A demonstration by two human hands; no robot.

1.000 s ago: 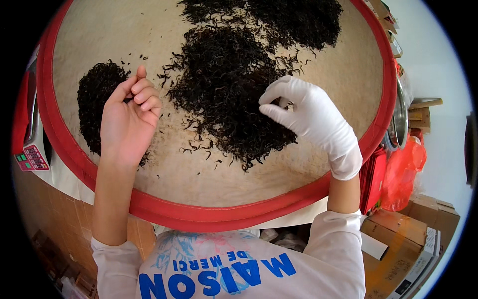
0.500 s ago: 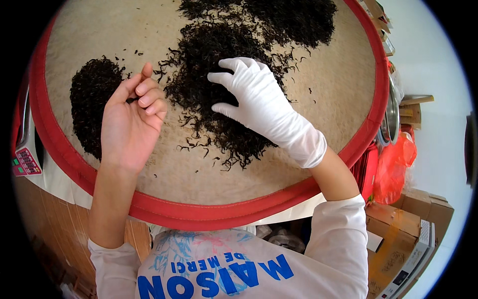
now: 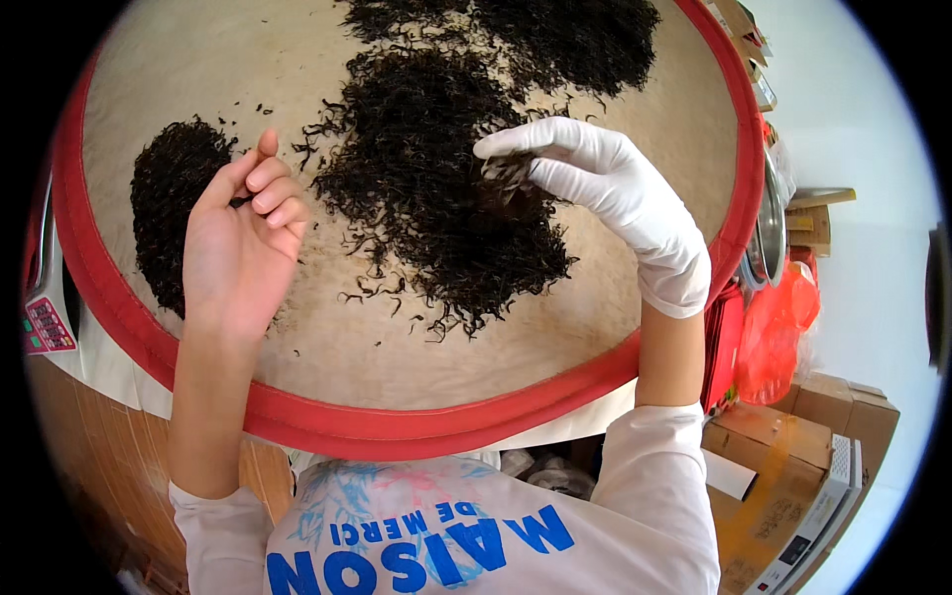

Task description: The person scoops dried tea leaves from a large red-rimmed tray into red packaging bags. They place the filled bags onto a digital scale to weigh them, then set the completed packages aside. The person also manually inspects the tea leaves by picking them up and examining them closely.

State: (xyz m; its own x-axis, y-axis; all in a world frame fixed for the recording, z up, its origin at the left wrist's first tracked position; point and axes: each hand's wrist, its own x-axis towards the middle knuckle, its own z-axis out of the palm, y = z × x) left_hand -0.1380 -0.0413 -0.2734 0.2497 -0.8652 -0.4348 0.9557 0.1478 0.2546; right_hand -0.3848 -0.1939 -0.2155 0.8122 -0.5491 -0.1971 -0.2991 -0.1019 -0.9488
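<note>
White-gloved right hand (image 3: 623, 193) pinches dark curled leaves (image 3: 508, 173) over the central heap (image 3: 407, 124); bare left hand (image 3: 243, 223) is half-curled, contents undeterminable. Handling appears partway: a smaller heap (image 3: 169, 203) lies apart at left; the central heap and far heap (image 3: 590, 40) remain.

Half a second earlier, my gloved right hand (image 3: 640, 208) had stretched over the middle of the dark leaf pile (image 3: 407, 149), its fingers spread. I had since drawn it back toward the pile's right side, swung my right forearm (image 3: 669, 357) more upright and pinched a small clump of leaves (image 3: 507, 173).
</note>
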